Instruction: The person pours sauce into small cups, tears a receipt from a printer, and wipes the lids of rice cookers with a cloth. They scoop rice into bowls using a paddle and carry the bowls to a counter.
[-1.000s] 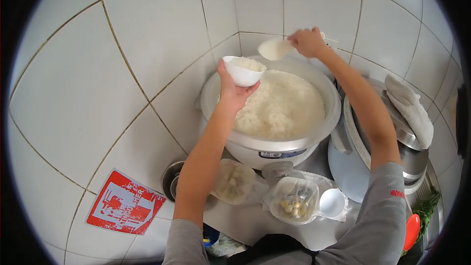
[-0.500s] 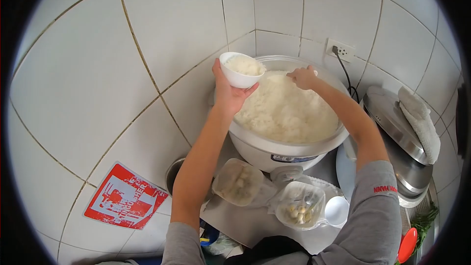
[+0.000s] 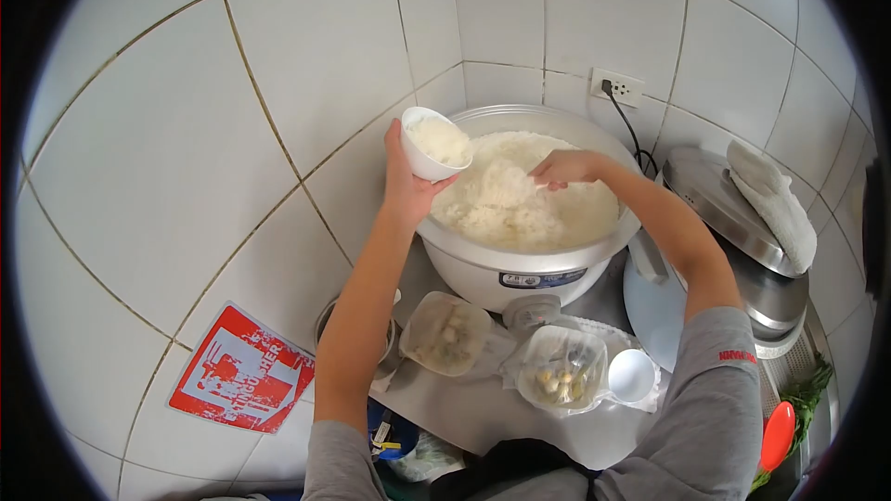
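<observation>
My left hand [image 3: 406, 187] is closed around a small white bowl [image 3: 426, 162], held tilted to the right at the left rim of a big white rice cooker [image 3: 464, 264]. Cooked rice [image 3: 440, 141] fills that bowl. Over the open cooker, my right hand [image 3: 568, 168] is wrapped round the pale handle of what looks like a rice paddle [image 3: 540, 185]. A clump of rice [image 3: 506, 186] covers its blade, just above the mass of rice [image 3: 585, 218] inside the pot.
In front of the cooker stand two clear plastic containers [image 3: 446, 334] [image 3: 561, 369] and a small white bowl [image 3: 632, 376]. Steel lids [image 3: 724, 204] with a white cloth [image 3: 772, 209] lie at right, near a red spoon [image 3: 778, 434]. A plugged cord [image 3: 624, 116] runs down the tiled wall.
My right hand has moved from the far rim toward the middle of the pot, lifting a clump of rice. The bowl in my left hand tilts more. The view has shifted slightly.
</observation>
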### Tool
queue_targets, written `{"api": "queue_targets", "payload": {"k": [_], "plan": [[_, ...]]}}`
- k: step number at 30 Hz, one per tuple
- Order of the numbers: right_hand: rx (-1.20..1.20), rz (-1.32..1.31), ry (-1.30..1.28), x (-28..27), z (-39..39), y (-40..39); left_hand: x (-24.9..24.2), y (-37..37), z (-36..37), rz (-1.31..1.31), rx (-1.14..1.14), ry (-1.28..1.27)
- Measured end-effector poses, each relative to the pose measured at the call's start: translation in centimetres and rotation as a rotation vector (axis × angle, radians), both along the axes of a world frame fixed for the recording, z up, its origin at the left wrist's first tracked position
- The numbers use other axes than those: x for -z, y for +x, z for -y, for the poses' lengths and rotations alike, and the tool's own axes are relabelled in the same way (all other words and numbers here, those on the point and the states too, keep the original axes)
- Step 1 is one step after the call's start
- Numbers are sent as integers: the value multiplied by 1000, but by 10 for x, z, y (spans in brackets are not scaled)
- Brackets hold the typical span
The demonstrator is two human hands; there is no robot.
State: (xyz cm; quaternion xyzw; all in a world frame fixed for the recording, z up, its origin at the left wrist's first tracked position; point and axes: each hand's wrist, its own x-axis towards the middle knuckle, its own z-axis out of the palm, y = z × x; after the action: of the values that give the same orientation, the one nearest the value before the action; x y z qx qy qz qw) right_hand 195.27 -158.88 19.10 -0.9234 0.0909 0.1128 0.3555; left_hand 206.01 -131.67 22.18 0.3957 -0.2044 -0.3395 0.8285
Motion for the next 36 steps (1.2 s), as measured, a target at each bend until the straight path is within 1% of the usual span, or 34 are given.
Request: {"api": "queue_targets", "payload": {"k": [2,4,6,8,9,10,11,12,13,14,15,16,17,19,20,21,23,27,29,30,31,33,34,35,36], "plan": [[62,102,-43,-30,3,-17,4,-2,-2,49,-29,29],[178,135,-165,-65,2,-22,8,-7,4,18,-19,66],[111,247,-523,-94,-8,-21,15,-12,17,-14,-3,98],[168,620,-1167,-90,-44,-24,22,-20,41,-109,86,36],[232,537,-1338,-86,-70,-20,24,-26,53,-108,100,35],[297,448,-1507,-79,-95,-16,24,-33,65,-173,73,29],[316,631,-1581,-67,-111,-14,24,-36,74,-236,46,20],[295,661,-1619,-66,-109,-15,26,-37,77,-270,91,-49],[273,692,-1650,-64,-106,-16,29,-36,77,-269,95,-47],[276,693,-1651,-77,-104,-26,29,-36,76,-269,102,-69],[333,774,-1519,-101,-100,-45,28,-35,75,-268,107,-93],[385,847,-1382,-114,-98,-57,26,-32,74,-269,107,-96],[381,844,-1384,-110,-95,-57,25,-29,71,-243,147,-140],[152,749,-1353,-97,-92,-58,27,-32,68,-223,192,-176],[121,749,-1344,-97,-95,-60,20,-39,63,-233,186,-167],[125,756,-1348,-106,-101,-64,14,-41,60,-235,178,-162],[199,855,-1332,-122,-111,-71,9,-43,58,-240,175,-179],[135,797,-1402,-125,-110,-67,12,-38,62,-228,179,-150],[290,1031,-1442,-138,-92,-57,14,-32,65,-203,194,-147],[287,948,-1475,-133,-88,-49,17,-32,66,-176,209,-138],[296,944,-1471,-117,-87,-44,19,-31,67,-174,214,-130],[110,976,-1443,-98,-94,-40,16,-28,72,-158,150,-133],[278,814,-1399,-99,-89,-41,16,-26,72,-159,152,-135],[276,811,-1395,-97,-78,-43,16,-24,68,-155,135,-151],[372,659,-1382,-94,-59,-45,16,-21,64,-149,117,-169]]}}
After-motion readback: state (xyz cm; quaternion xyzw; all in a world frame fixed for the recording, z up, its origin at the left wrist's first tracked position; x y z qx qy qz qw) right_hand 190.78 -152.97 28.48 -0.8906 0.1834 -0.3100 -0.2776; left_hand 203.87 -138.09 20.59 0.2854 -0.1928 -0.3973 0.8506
